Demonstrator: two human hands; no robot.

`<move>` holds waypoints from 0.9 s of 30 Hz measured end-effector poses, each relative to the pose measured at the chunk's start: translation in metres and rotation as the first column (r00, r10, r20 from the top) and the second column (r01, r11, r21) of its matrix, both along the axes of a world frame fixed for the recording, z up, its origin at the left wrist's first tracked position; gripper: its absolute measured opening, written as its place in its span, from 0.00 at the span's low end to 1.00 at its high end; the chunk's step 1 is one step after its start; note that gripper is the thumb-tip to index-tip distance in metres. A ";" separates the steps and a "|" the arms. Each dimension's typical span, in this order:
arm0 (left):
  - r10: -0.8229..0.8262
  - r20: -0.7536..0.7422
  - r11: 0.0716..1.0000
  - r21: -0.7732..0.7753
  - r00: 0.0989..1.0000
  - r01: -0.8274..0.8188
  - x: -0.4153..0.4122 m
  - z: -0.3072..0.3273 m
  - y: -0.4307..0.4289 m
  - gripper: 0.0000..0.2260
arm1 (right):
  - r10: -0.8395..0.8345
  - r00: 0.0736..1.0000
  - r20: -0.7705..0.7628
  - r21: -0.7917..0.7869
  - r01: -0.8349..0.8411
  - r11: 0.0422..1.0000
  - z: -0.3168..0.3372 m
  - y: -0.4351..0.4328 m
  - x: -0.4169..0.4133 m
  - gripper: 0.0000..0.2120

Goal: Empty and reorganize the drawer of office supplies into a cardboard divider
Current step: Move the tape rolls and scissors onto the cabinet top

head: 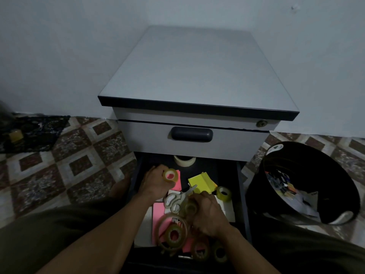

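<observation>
Your left hand [156, 180] grips small yellowish clear tape roll [170, 175], held over pink sticky pad [177, 185], left side of open dark drawer [225, 171]. Your right hand [207, 212] has fingers curled round second clear tape roll [190, 207], blurred, beside grey-handled scissors [175, 200]. Third clear roll [223, 193] near right wall, white masking tape roll [184, 160] at back.

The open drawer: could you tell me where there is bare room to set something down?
Bare dark floor shows at the back right, between the white tape roll, the yellow notes and the drawer's right wall. The cabinet top is bare too. The front is crowded with tape rolls, scissors and pink paper.
</observation>
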State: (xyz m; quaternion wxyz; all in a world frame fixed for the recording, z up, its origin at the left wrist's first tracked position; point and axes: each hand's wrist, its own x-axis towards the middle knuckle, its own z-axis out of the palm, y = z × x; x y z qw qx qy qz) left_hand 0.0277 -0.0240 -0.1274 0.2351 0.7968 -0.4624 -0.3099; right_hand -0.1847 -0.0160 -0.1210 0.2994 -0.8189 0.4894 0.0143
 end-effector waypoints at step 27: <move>-0.182 0.115 0.886 -0.411 0.976 0.214 0.025 0.260 0.046 0.14 | 0.106 0.867 0.488 -0.376 0.099 0.921 0.260 -0.029 0.007 0.26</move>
